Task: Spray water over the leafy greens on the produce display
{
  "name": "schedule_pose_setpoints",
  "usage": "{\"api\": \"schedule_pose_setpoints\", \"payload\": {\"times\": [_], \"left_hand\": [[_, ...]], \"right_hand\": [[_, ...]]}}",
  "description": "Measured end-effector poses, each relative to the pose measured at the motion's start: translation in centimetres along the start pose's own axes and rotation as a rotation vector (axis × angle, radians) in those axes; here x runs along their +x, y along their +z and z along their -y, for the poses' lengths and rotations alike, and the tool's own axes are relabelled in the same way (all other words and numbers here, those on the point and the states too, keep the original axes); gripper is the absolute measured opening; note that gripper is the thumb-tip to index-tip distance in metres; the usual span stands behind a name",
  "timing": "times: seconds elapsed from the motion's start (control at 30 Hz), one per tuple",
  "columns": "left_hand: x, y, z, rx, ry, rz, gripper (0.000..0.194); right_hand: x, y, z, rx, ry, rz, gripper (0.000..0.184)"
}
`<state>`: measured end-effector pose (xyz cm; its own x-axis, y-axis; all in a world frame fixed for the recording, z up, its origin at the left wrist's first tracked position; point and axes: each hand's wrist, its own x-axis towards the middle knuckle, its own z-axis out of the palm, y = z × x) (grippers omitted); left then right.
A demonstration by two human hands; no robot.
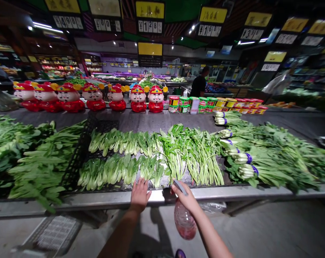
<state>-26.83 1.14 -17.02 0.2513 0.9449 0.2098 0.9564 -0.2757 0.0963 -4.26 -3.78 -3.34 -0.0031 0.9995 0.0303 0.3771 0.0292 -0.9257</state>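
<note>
two hands at the front of the veg table (103, 199). the left hand (140, 195) has its fingers spread, holding nothing, right by the front row of bok choy (111, 170); can't tell if they touch. the right hand (188, 199) has its fingers curled round the top of a pinkish bottle (185, 224), which hangs just in front of the table edge. probably a sprayer with that grey head (181, 187), but the hand hides too much to be sure. my worry: a wet or loose grip drops it on the floor (259, 233), or swinging it forward clips the metal edge. pressing down on the left could bruise leaves, too.
</note>
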Motion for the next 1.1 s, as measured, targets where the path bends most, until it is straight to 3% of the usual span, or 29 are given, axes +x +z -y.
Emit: {"api": "schedule_pose_setpoints", "payload": {"times": [0.13,0.33,0.5,0.67,0.97,1.1], "left_hand": [[0.0,0.3,0.1,-0.006,0.018,-0.010,0.055],[0.1,0.3,0.4,-0.008,0.042,-0.017,0.055],[0.4,-0.1,0.3,-0.010,0.035,0.011,0.055],[1.2,-0.9,-1.3,-0.030,0.029,0.033,0.056],[3.3,-0.9,-4.3,-0.088,0.112,0.022,0.056],[3.9,-0.9,-5.5,-0.097,0.140,0.015,0.055]], "right_hand": [[-0.2,-2.3,0.1,0.018,0.031,-0.114,0.041],[-0.8,-5.4,-0.6,-0.026,0.055,-0.177,0.045],[-2.0,-6.0,-1.6,-0.129,0.090,-0.184,0.040],[-2.5,-6.5,-2.0,-0.123,0.111,-0.225,0.043],[0.6,-8.8,0.4,-0.017,0.016,-0.301,0.040],[2.4,-9.0,0.2,0.013,0.038,-0.312,0.043]]}}
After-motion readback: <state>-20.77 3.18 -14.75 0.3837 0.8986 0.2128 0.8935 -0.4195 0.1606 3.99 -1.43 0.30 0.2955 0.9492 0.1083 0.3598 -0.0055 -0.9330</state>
